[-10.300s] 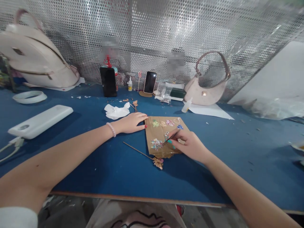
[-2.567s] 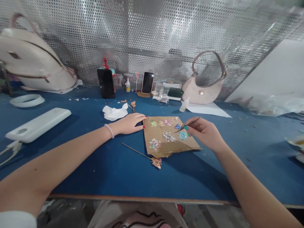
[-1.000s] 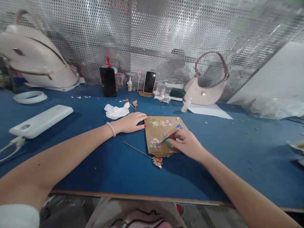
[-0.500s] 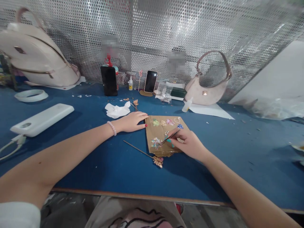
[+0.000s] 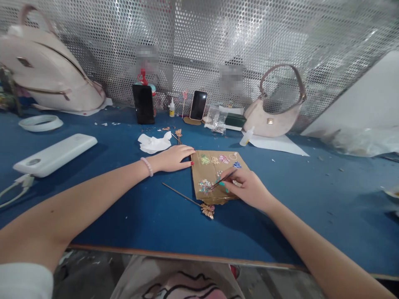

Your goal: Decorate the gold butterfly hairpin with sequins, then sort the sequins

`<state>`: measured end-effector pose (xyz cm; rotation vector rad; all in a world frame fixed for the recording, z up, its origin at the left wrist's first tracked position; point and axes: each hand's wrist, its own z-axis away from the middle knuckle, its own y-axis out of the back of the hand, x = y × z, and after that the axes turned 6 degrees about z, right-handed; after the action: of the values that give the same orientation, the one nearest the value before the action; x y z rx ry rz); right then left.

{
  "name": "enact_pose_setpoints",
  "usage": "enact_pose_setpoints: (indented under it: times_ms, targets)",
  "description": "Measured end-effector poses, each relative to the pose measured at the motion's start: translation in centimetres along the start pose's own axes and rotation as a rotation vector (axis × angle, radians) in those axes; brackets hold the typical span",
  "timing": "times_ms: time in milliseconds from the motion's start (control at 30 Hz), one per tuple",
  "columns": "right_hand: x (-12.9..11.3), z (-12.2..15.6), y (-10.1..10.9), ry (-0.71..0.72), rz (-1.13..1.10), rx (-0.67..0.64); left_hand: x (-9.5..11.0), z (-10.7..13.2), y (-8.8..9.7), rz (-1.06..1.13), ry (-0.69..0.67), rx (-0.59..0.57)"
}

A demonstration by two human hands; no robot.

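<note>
A brown piece of cardboard [image 5: 199, 172] lies on the blue table [image 5: 124, 207] with small heaps of coloured sequins on it. My left hand [image 5: 173, 158] lies flat on the table, fingertips at the cardboard's left edge. My right hand [image 5: 247, 189] rests on the cardboard and pinches thin tweezers [image 5: 222, 180], their tip at a mixed heap of sequins [image 5: 205, 185]. A gold hairpin with a flower ornament [image 5: 207, 209] lies just in front of the cardboard.
A white tissue [image 5: 154, 143], a white power bank [image 5: 54, 154] and a tape roll [image 5: 40, 122] lie to the left. Two phones [image 5: 143, 104] [image 5: 198, 105], glue bottles [image 5: 246, 137], a beige handbag [image 5: 274, 118] and a backpack [image 5: 52, 70] stand along the perforated metal wall.
About 2.6 s ago my right hand held the tweezers raised at the cardboard's right side; it has come down to the sequin heap on the left. My left hand has not moved.
</note>
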<state>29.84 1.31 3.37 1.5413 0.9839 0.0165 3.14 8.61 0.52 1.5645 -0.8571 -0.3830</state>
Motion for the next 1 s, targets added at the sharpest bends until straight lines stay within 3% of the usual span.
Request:
enact_pose_setpoints:
  times_ms: [1000]
  targets:
    - [-0.06,-0.03,0.07,-0.072,-0.084,-0.01,-0.22,0.09,-0.05,0.002,-0.02,0.009]
